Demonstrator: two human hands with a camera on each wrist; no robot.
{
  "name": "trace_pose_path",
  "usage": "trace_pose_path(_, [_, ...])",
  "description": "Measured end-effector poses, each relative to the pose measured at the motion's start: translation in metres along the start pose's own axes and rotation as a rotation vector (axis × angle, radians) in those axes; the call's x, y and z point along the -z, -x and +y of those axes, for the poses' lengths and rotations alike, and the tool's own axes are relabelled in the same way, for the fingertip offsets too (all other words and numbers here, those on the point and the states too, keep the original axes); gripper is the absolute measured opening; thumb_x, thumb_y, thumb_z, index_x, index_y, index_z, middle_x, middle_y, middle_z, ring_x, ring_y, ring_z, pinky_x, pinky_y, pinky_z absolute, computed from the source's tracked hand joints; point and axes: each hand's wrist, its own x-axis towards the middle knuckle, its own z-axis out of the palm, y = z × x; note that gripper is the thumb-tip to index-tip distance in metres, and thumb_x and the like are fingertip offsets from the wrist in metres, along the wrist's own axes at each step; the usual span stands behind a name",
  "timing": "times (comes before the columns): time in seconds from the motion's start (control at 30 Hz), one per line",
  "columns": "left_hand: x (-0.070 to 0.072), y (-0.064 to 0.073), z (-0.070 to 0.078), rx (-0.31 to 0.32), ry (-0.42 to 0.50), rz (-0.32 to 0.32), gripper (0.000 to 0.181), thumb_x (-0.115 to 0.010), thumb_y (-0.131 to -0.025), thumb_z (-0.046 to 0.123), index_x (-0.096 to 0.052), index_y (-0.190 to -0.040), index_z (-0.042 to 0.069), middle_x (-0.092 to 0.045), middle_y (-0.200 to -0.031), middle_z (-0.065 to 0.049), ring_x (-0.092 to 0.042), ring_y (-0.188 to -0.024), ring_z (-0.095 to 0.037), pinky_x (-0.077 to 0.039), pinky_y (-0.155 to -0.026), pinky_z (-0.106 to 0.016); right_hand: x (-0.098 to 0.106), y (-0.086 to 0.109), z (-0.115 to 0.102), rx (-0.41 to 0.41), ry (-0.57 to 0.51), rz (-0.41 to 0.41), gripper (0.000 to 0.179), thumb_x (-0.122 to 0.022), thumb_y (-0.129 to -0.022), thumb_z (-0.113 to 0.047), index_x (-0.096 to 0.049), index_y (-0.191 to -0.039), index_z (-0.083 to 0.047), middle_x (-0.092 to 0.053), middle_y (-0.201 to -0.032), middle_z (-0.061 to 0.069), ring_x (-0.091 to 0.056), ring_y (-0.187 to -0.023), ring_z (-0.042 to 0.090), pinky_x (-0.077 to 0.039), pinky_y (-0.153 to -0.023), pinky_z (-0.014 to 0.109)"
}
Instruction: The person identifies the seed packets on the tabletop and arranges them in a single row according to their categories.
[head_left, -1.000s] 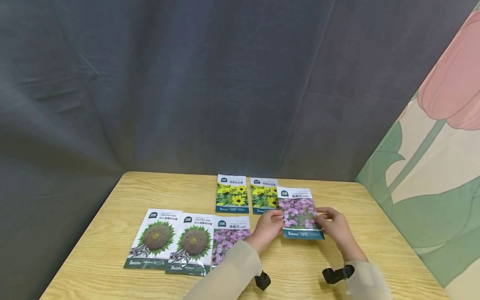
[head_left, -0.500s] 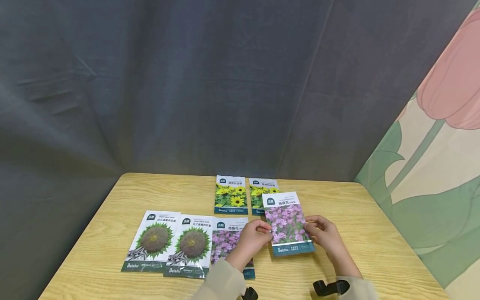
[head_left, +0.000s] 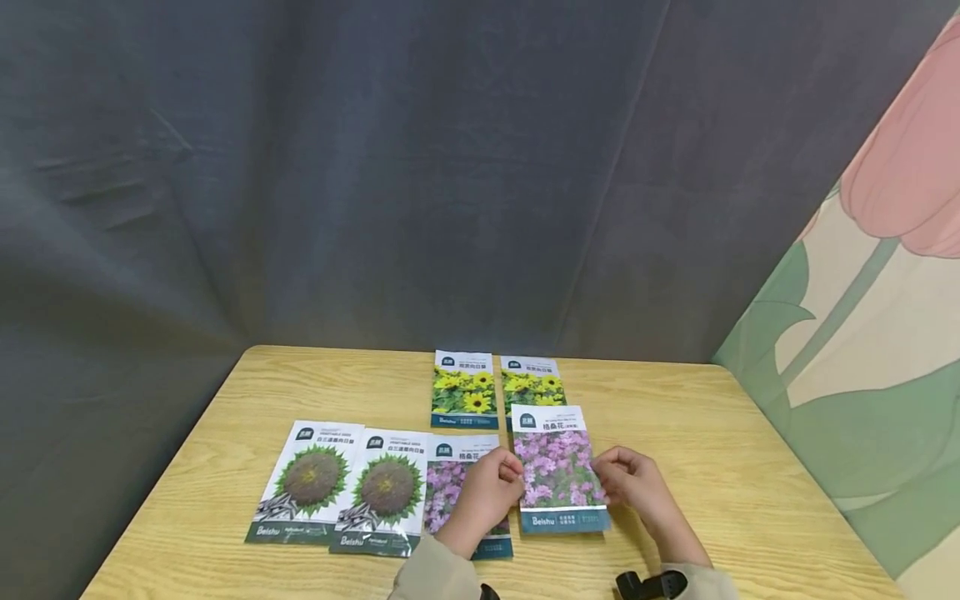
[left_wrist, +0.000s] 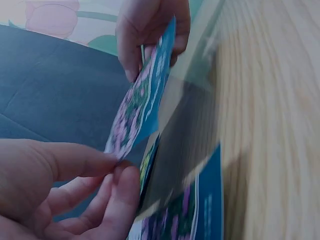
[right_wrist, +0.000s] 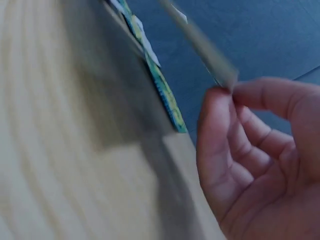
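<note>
A seed packet with pink-purple flowers [head_left: 558,468] is held above the table between both hands. My left hand [head_left: 491,490] pinches its left edge between thumb and finger, seen closely in the left wrist view. On the opposite edge, my right hand [head_left: 636,490] pinches it too; the right wrist view shows the packet nearly edge-on. A second purple-flower packet [head_left: 446,492] lies on the table, partly covered by my left hand and wrist. To its left lie two packets picturing large sunflower heads, one [head_left: 386,487] beside the other [head_left: 309,475].
At the back of the wooden table [head_left: 712,433] lie two yellow-flower packets, one [head_left: 463,390] fully seen and one [head_left: 534,383] partly behind the held packet. A dark grey curtain [head_left: 450,183] hangs behind the table. A flower-patterned panel [head_left: 877,375] stands at the right.
Both hands have brought the held purple-flower packet left and toward the front of the table, and it now hangs straighter. The packets on the table have stayed in place.
</note>
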Motion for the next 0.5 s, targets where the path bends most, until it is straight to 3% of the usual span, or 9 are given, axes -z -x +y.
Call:
trace_pose_path(0.23, [0.008,0.002,-0.003,0.008,-0.105,-0.054,0.013,-0.067,-0.086,-0.005,-0.064,-0.091,0.007,-0.058,-0.08,0.001,-0.057,-0.066,-0.013,-0.05,-0.058,-0.028,0.005,-0.001,0.014,0.046,-0.009,-0.182,0.03,-0.061,-0.1,-0.009,-0.055,-0.107,0.02,-0.063,-0.072,0.001,-0.059,-0.057,0.01,-0.055,-0.052,0.025])
trace_pose_path(0.5, [0.014,0.004,-0.003,0.013,-0.177,-0.1,0.013,-0.068,-0.086,-0.003,-0.066,-0.095,0.006,-0.061,-0.081,0.0,-0.057,-0.071,-0.015,-0.05,-0.063,-0.035,0.003,-0.005,0.024,0.07,0.009,-0.231,0.026,-0.061,-0.098,-0.005,-0.056,-0.103,0.02,-0.063,-0.071,0.002,-0.058,-0.055,0.008,-0.052,-0.05,0.021])
